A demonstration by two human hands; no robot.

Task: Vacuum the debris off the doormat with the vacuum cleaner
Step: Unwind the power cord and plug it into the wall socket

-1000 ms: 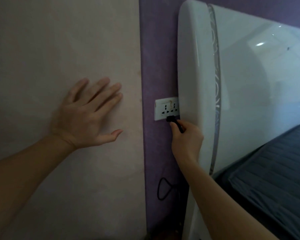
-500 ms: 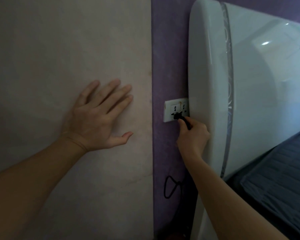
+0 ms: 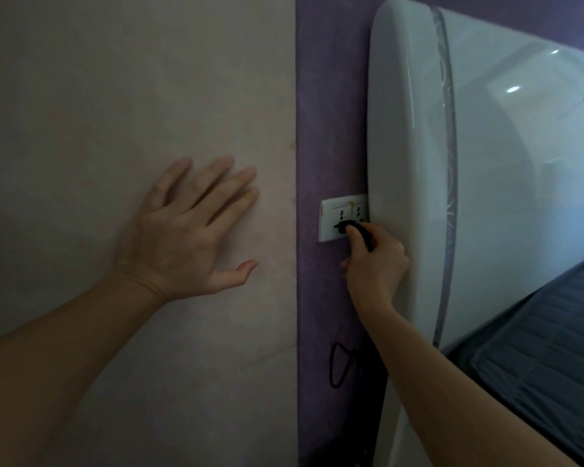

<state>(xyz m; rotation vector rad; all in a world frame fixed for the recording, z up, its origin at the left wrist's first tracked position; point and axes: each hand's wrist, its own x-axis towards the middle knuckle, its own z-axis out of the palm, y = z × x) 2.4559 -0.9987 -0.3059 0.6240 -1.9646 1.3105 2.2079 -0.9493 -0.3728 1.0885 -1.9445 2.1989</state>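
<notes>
My right hand (image 3: pixel 375 264) grips a black plug (image 3: pixel 349 228) and holds it against the white wall socket (image 3: pixel 331 219) on the purple wall strip. Part of the socket is hidden behind a glossy white headboard. A loop of black cord (image 3: pixel 338 365) hangs below the socket along the purple strip. My left hand (image 3: pixel 182 230) lies flat on the beige wall to the left, fingers spread and straight. No vacuum cleaner body or doormat is in view.
The glossy white headboard (image 3: pixel 486 163) fills the right side and crowds the socket. A bed with grey-blue quilted bedding (image 3: pixel 547 365) lies at the lower right. The beige wall (image 3: pixel 115 96) takes up the left half.
The plug has moved up from just below the socket onto its face, with my right hand following. The view has shifted slightly. My left hand stays flat on the wall.
</notes>
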